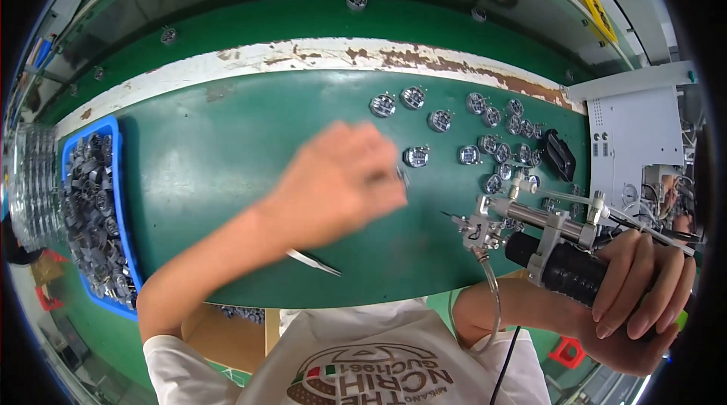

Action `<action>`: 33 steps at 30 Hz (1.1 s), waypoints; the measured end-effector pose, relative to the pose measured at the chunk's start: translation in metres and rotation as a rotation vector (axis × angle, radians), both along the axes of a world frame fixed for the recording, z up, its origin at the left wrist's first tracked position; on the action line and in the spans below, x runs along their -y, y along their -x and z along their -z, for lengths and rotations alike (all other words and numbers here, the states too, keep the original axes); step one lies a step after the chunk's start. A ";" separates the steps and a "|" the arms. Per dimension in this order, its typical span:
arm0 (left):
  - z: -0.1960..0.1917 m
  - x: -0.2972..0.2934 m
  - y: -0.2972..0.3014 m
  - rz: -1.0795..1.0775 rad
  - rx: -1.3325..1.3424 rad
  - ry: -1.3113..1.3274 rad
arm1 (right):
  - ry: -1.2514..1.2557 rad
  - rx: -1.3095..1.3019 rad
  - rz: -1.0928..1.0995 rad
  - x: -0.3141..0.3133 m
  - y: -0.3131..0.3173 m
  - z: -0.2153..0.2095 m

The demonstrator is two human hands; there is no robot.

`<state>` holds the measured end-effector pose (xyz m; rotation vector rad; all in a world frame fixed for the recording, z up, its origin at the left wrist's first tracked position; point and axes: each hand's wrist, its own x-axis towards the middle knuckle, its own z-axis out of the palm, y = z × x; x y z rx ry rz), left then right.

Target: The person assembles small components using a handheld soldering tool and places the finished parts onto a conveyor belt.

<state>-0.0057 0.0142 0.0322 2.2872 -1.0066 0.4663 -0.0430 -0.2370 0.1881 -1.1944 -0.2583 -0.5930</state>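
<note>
My left hand (341, 178), slightly blurred, is over the middle of the green table with its fingers curled closed. At its fingertips shows the edge of a small round grey part (403, 175); whether the fingers grip it or it lies on the table is unclear. Wrapped around the black handle of a metal dispensing gun (566, 272) is my right hand (636, 299). The gun's thin needle points left toward my left hand, and a clear tube hangs from its head. Beneath my left forearm lies a pair of white tweezers (316, 262), partly hidden.
Several round metallic parts (439, 121) are spread across the right side of the green table (212, 147). A blue tray (120, 200) of dark pieces stands at the left. Beside a grey control box (636, 128) sits a black object (559, 156). More parts (356, 0) lie beyond the white ledge (303, 53).
</note>
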 end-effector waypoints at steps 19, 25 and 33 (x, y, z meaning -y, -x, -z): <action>0.033 0.031 0.025 0.002 0.012 0.011 | 0.053 0.032 0.048 -0.019 -0.013 0.017; 0.034 0.031 0.025 0.003 -0.014 0.047 | 0.055 0.020 -0.186 -0.027 -0.023 0.016; 0.035 0.031 0.023 -0.006 -0.027 0.075 | 0.208 0.120 -0.470 -0.019 -0.032 0.023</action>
